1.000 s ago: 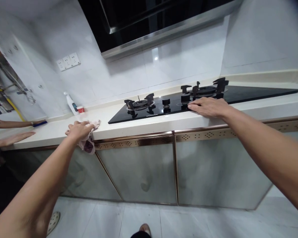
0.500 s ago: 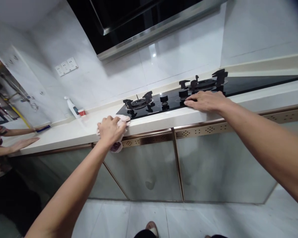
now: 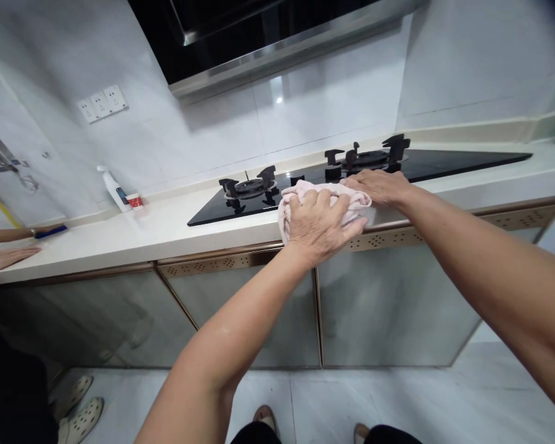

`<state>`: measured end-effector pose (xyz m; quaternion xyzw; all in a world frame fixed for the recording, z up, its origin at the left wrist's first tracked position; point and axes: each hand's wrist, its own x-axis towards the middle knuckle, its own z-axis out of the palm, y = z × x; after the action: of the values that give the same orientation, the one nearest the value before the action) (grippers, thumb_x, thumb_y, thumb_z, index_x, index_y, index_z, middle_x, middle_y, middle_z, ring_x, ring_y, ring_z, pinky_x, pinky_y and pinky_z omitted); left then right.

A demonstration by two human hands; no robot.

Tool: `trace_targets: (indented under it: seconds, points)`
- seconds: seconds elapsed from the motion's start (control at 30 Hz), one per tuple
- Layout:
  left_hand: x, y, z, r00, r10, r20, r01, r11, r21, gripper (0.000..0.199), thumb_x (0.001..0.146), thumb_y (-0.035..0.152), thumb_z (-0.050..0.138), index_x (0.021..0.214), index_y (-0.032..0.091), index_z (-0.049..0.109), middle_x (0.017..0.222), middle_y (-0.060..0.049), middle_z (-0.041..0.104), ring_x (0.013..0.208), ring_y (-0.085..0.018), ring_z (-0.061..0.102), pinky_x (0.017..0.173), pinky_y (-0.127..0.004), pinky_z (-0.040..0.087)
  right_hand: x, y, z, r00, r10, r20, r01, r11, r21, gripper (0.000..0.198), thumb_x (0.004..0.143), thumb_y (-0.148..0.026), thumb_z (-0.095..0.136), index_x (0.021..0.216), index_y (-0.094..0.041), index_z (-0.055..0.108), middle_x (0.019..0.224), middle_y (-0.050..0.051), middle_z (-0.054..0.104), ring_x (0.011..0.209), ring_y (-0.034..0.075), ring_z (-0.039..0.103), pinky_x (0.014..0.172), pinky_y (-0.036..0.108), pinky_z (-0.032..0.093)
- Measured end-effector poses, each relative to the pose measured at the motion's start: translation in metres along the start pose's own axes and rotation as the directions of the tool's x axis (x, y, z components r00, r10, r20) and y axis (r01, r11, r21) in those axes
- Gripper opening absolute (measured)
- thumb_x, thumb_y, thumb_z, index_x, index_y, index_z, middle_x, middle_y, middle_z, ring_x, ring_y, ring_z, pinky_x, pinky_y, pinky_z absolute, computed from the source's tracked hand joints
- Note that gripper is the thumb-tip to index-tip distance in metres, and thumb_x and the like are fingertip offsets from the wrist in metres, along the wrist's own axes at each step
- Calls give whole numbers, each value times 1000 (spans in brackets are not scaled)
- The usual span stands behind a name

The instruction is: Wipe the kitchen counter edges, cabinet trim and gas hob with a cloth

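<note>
My left hand presses a bunched pale pink cloth against the front edge of the white countertop, its fingers spread over the fabric. Just right of it, my right hand rests at the front edge of the black gas hob, holding nothing that I can see. The cloth reaches its fingertips and partly covers them. Behind the hands, a black knob shows, with the right burner beyond. The left burner stands left of the cloth.
A white bottle and a red-and-white cup stand by the wall. At far left, another person's hand lies on the counter near a blue brush. A range hood hangs above, with cabinet doors below.
My left hand has slid the cloth rightward along the counter's front edge, from the hob's left corner to beside my right hand. The view has shifted slightly right.
</note>
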<state>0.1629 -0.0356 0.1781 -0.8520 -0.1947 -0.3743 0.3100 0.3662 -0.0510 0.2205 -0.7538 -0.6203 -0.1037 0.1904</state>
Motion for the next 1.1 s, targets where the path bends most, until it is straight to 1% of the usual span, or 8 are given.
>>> trace_targets:
  seconds: [0.1,0.33,0.5,0.6,0.7,0.8,0.97,1.1]
  points:
    - [-7,-15,-2,999,38,-14,-39,998,-41,53,100,61,31,128,30,65,119,-10,65,108,-30,53,91,-47,33,-3,-6,-4,991,102,87,-102,995,-4,58,102,-50,21,124,-28,71,138,14,63,120,34,54,97,59,33]
    - [-16,-49,-15,999,-9,53,15,994,-106,42,99,52,43,123,28,68,118,-8,67,107,-25,55,92,-41,37,1,-5,0,995,98,27,-98,995,19,61,93,-65,34,132,-34,68,138,10,63,121,40,56,100,64,38]
    - [-16,-45,-24,985,-131,108,146,977,-152,53,93,51,54,139,25,54,130,-10,63,119,-26,54,100,-43,39,7,-2,3,995,91,30,-92,995,44,60,88,-66,46,132,-33,69,137,10,64,123,43,55,102,67,37]
    - [-30,-28,-25,970,-240,51,245,955,-170,52,90,48,60,137,27,54,151,-12,48,139,-30,42,113,-53,29,6,-4,1,993,115,28,-117,991,63,58,87,-64,47,131,-33,70,135,10,65,123,42,55,104,67,35]
    - [-64,-6,-18,930,-361,-76,334,912,-238,48,91,42,60,137,28,54,162,-14,33,152,-31,27,120,-57,19,3,-7,1,992,117,38,-119,991,61,59,89,-63,45,135,-32,67,140,9,62,128,42,52,106,67,33]
    - [-109,17,-4,878,-452,-157,374,853,-365,50,92,31,58,142,28,51,167,-14,24,156,-31,21,121,-56,22,4,-5,2,992,115,48,-117,992,52,58,90,-62,44,135,-33,66,142,10,60,128,42,52,105,68,33]
    - [-164,38,18,786,-612,-89,489,703,-517,59,94,25,55,151,29,41,166,-14,28,156,-28,23,122,-51,26,7,-1,5,994,113,-5,-113,993,41,56,86,-63,50,129,-33,70,137,12,62,122,44,54,99,68,38]
    - [-166,33,13,719,-691,-83,545,634,-549,65,96,26,54,157,33,32,169,-12,24,157,-27,19,123,-52,24,3,-5,2,986,151,65,-152,988,25,57,92,-59,45,136,-31,65,148,12,54,130,42,49,105,67,34]
